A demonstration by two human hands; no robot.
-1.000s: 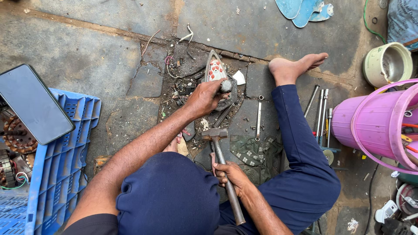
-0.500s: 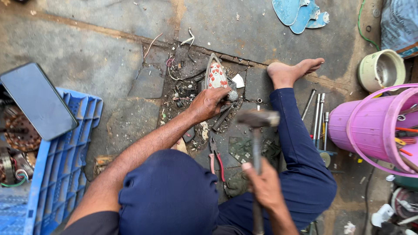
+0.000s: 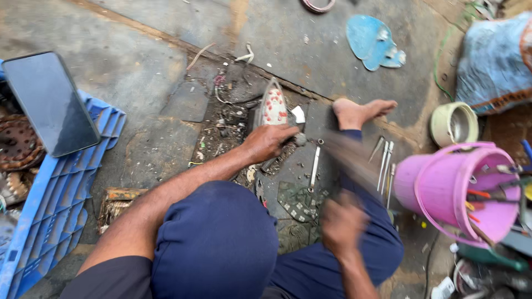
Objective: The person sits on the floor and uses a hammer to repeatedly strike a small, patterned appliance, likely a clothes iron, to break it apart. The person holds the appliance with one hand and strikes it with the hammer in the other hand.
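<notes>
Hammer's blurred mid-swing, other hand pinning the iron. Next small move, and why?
Probably bring the hammer down on the small grey part at the iron's rear. The right hand holds it raised and motion-blurred, while the left hand presses the iron to the floor beside that part. Fingers sit close to the target, so a short, controlled blow looks wise.

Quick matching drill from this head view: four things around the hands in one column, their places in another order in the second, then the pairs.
1. clothes iron
2. hammer
3. pink bucket
4. phone

a. on the blue crate
b. blurred, in the right hand
c. under the left hand
d. far right, holding tools

Pairs: 1-c, 2-b, 3-d, 4-a
</notes>
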